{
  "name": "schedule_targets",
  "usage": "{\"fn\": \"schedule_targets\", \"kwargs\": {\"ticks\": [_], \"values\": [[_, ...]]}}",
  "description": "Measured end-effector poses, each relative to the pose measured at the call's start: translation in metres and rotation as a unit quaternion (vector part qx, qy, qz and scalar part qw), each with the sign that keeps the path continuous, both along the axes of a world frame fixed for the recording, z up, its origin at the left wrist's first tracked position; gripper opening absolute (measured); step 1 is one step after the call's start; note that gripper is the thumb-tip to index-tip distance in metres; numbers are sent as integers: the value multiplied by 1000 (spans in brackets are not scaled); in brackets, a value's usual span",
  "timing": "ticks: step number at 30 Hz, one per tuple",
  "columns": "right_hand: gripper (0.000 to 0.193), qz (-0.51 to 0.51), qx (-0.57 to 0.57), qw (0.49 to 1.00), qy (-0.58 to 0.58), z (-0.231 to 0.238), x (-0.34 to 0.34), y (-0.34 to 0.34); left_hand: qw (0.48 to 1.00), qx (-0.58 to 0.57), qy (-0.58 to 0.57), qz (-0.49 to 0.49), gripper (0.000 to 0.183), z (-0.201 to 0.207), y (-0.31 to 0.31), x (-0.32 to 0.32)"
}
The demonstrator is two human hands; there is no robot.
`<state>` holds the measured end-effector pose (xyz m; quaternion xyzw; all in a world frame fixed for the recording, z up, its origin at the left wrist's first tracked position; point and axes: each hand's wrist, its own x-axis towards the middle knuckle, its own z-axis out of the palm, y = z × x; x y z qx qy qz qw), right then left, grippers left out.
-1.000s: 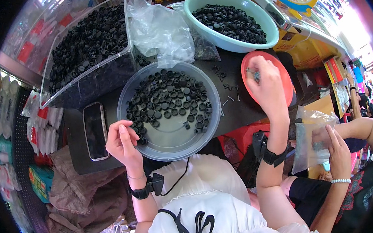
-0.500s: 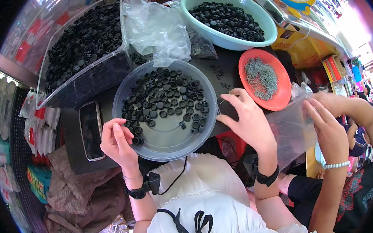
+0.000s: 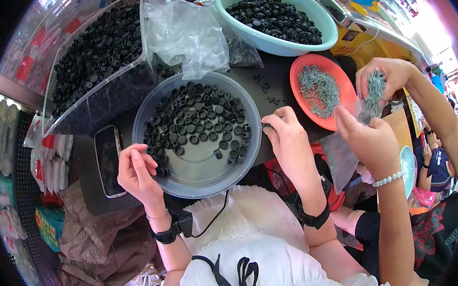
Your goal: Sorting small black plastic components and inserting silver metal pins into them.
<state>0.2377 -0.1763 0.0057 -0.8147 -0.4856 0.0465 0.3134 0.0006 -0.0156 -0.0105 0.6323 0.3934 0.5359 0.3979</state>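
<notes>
Packed shelves (image 3: 9, 129) crowd the left of this stall, and we're at a dark table (image 3: 281, 75) with a clear round tub (image 3: 199, 165) at its near edge. Inside the tub, black caps (image 3: 198, 124) lie scattered, thick at the far side, thinner toward the person. At its left rim sits the left hand (image 3: 139, 175), fingers loosely curled beside the caps; whether it grips one, I can't tell. Over at the tub's right rim, the right hand (image 3: 288, 139) is half closed, a small dark piece (image 3: 267, 125) at its fingertips, too tiny to name! Beyond that, right of the tub, an orange-red plate (image 3: 299, 68) carries loose screws (image 3: 316, 88). Farther right, a co-worker's hand (image 3: 388, 74) clutches more screws, the other hand (image 3: 369, 142) just beside a plastic bag (image 3: 342, 158). Left of the tub, a phone (image 3: 109, 162); behind it, a pale green basin (image 3: 274, 40) heaped with black parts (image 3: 273, 21).
</notes>
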Motion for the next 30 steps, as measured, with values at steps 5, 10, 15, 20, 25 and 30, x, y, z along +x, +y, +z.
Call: {"fn": "schedule_targets", "kwargs": {"ticks": [5,10,15,20,25,30], "values": [[15,24,-5,999,-35,0,6,4,1000,-1,-5,-2,26,0,0,0],[15,30,-42,996,-79,-2,7,11,1000,-2,-9,-17,25,-1,-1,-3],[17,38,-38,992,-116,-5,9,15,1000,-2,-10,-14,25,1,-1,-3],[18,51,6,991,-123,-8,15,15,1000,-5,-22,-2,26,0,0,-2],[18,63,36,994,-78,-4,20,17,999,-4,-37,15,28,-1,5,-3],[20,68,59,995,-48,-8,23,17,999,-3,-30,32,28,-1,6,-1]]}}
